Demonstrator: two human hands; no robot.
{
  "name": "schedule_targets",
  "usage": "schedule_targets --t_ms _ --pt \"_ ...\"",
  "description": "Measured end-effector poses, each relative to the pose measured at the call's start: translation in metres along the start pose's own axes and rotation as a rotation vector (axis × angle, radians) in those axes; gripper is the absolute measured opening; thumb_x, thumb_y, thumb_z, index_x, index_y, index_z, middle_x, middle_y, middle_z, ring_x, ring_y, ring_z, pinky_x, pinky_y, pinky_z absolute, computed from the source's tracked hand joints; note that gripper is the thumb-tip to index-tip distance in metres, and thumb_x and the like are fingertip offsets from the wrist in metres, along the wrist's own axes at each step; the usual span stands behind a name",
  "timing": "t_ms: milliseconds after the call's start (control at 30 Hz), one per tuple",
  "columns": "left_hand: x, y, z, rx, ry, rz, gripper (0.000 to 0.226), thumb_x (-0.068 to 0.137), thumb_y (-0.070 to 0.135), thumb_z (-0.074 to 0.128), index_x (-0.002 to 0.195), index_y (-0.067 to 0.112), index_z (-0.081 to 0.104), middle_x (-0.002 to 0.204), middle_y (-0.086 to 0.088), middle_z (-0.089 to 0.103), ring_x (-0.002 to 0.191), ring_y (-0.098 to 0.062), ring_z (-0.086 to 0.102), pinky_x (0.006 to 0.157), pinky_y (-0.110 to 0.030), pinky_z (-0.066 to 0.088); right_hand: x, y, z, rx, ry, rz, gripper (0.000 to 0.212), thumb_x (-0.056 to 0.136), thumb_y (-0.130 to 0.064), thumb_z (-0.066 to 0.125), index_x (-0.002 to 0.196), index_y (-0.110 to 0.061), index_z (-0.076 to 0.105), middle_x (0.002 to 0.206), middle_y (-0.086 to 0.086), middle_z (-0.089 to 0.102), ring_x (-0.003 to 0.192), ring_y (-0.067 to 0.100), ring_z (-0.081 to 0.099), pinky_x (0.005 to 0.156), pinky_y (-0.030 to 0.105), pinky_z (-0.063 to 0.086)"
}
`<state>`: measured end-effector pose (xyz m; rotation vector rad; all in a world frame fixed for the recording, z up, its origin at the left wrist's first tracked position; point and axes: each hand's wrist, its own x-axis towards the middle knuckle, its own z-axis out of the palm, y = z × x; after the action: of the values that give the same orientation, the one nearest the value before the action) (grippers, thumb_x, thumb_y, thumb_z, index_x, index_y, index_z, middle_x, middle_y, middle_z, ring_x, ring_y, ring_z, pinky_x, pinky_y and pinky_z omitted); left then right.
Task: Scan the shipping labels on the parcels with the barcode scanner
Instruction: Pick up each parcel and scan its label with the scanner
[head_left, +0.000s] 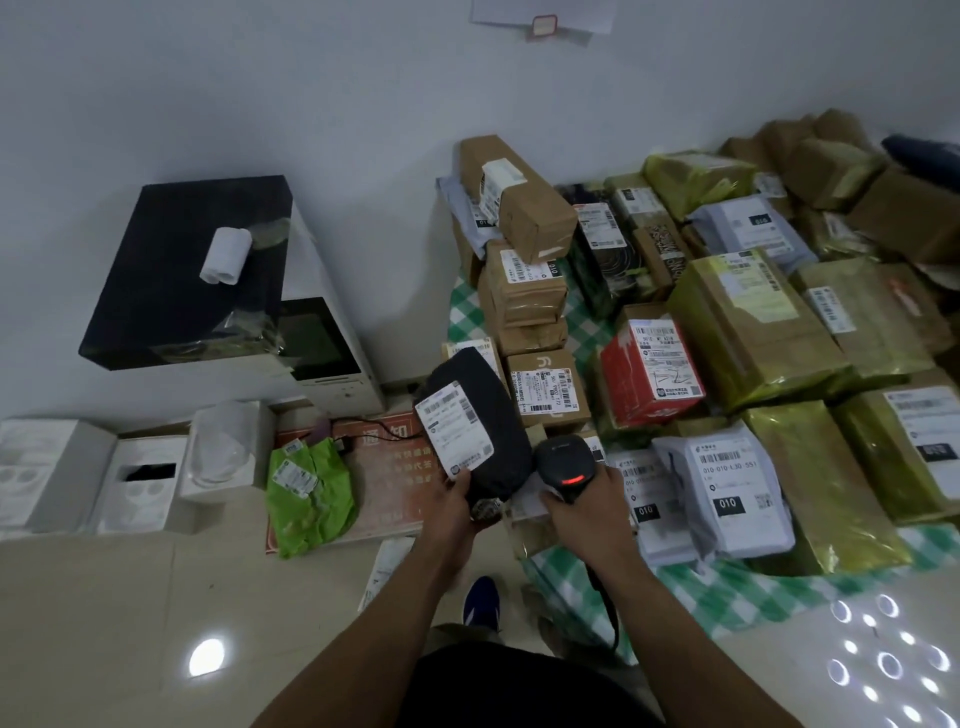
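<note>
A dark parcel, its white shipping label turned up toward the camera, is gripped at its near end by the left hand, thumb at the label's lower edge. Just beside it, the right hand is wrapped round the handle of the barcode scanner, whose window glows red. The scanner's head sits close to the parcel's right flank, but whether its beam falls on the label cannot be told.

Beyond and to the right of the right hand, dozens of parcels lie packed together on a checked cloth spread on the floor: brown cartons, a red box, white mailers. Most have their labels facing up. Left of the left hand a green bag lies apart on a red board, perhaps already dealt with.

The job looks to be at an early stage. One label is at the scanner and the heap appears to await its turn, though nothing shows which have been read.
</note>
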<state>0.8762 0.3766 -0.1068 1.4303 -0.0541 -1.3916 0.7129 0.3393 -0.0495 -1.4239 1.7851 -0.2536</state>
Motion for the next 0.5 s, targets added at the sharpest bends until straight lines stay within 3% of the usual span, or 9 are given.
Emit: schedule_targets --t_ms 100,167,267,367,500 --pt "0.002 0.010 -0.004 0.078 0.064 0.154 0.024 0.109 0.015 0.049 0.131 0.023 0.055 0.132 -0.006 0.067 0.115 -0.026 0.067 0.094 -0.053 0.057 0.006 -0.002 -0.008 0.171 0.016 -0.061 0.031 0.083 -0.032 0.081 0.107 -0.018 0.067 0.100 0.005 0.066 0.087 0.017 0.067 0.076 0.032 0.051" --pt "0.002 0.018 -0.005 0.134 0.045 0.240 0.026 0.109 0.016 0.050 0.134 0.019 0.055 0.135 -0.009 0.066 0.118 -0.025 0.067 0.100 -0.052 0.055 0.005 -0.011 -0.018 0.302 0.001 -0.067 0.028 0.085 -0.032 0.082 0.107 -0.020 0.071 0.088 -0.001 0.073 0.080 0.012 0.068 0.069 0.028 0.048" --pt "0.001 0.030 0.000 0.217 -0.070 0.344 0.032 0.109 0.018 0.050 0.140 0.013 0.054 0.134 -0.007 0.067 0.122 -0.025 0.066 0.101 -0.048 0.055 0.001 -0.029 -0.038 0.472 -0.032 -0.107 0.040 0.083 -0.036 0.086 0.118 -0.030 0.069 0.100 -0.012 0.074 0.092 0.008 0.069 0.079 0.033 0.057" --pt "-0.007 0.044 0.012 0.325 -0.202 0.373 0.029 0.108 0.020 0.052 0.136 0.013 0.056 0.131 -0.002 0.069 0.123 -0.022 0.065 0.103 -0.047 0.054 0.003 -0.041 -0.052 0.562 -0.030 -0.148 0.046 0.083 -0.021 0.087 0.123 -0.028 0.066 0.109 -0.012 0.074 0.098 0.001 0.069 0.076 0.023 0.059" --pt "-0.016 0.063 0.033 0.411 -0.313 0.393 0.027 0.103 0.019 0.062 0.129 0.018 0.062 0.127 0.004 0.071 0.119 -0.013 0.067 0.099 -0.034 0.055 0.012 -0.037 -0.067 0.549 0.103 -0.155 0.049 0.079 -0.005 0.087 0.124 -0.014 0.070 0.111 0.000 0.076 0.104 0.017 0.072 0.087 0.036 0.060"
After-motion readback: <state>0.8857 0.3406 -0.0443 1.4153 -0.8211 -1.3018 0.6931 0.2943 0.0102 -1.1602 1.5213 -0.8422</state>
